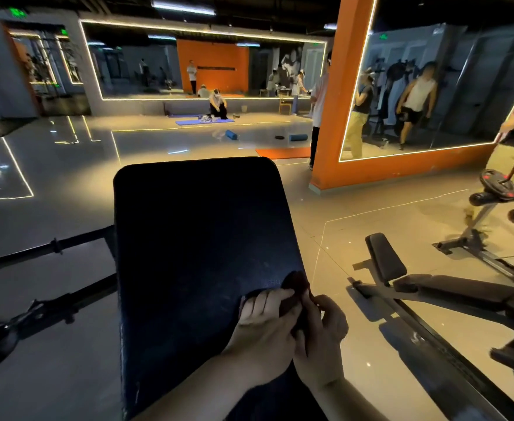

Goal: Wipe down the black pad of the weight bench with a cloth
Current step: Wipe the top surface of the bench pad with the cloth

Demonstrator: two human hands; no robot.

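Observation:
The black pad [201,238] of the weight bench fills the middle of the view, long and rounded at its far end. A dark brown cloth [295,287] lies bunched at the pad's right edge, close to me. My left hand [265,323] rests on the pad with its fingers closed over the cloth. My right hand [322,332] sits just beside it at the pad's edge, pinching the same cloth. Much of the cloth is hidden under both hands.
A barbell [52,244] and dark frame bars run out to the left of the pad. A second bench [432,287] and a machine with weight plates [498,189] stand to the right. An orange mirrored pillar [334,95] rises ahead, with a person [318,117] beside it.

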